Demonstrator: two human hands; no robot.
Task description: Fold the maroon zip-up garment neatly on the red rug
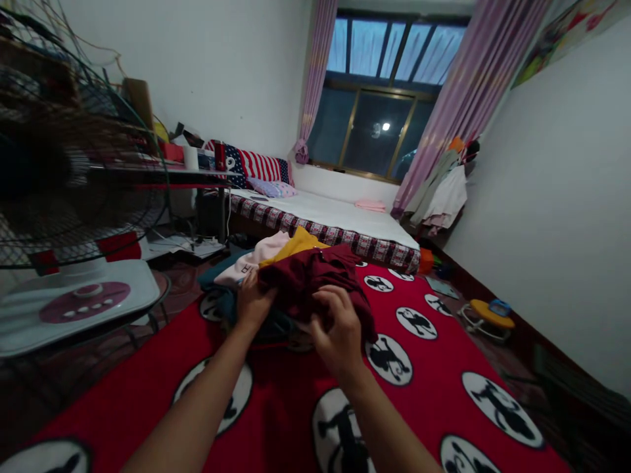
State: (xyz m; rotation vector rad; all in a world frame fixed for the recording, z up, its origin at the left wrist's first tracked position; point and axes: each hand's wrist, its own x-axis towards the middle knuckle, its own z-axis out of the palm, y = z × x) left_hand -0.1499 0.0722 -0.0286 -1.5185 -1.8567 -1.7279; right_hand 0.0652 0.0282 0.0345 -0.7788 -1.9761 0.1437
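Observation:
A dark maroon garment [310,269] lies bunched on top of a small heap of clothes. Its left edge is in my left hand [254,303], with the fingers closed round the cloth and partly hidden by it. My right hand [339,328] is at the near side of the same garment, fingers bent and a gap between thumb and forefinger. Beside and under the maroon cloth are a yellow garment [297,243], a pale pink garment [251,259] with dark print, and a teal garment [214,274]. The lowest layers are mostly hidden.
The heap rests on a red blanket [280,407] with round black-and-white figures. A fan [73,151] and a white folding chair [29,322] stand at left. Beyond is a bed [325,203] below the window. A yellow-topped stool [493,314] is by the right wall.

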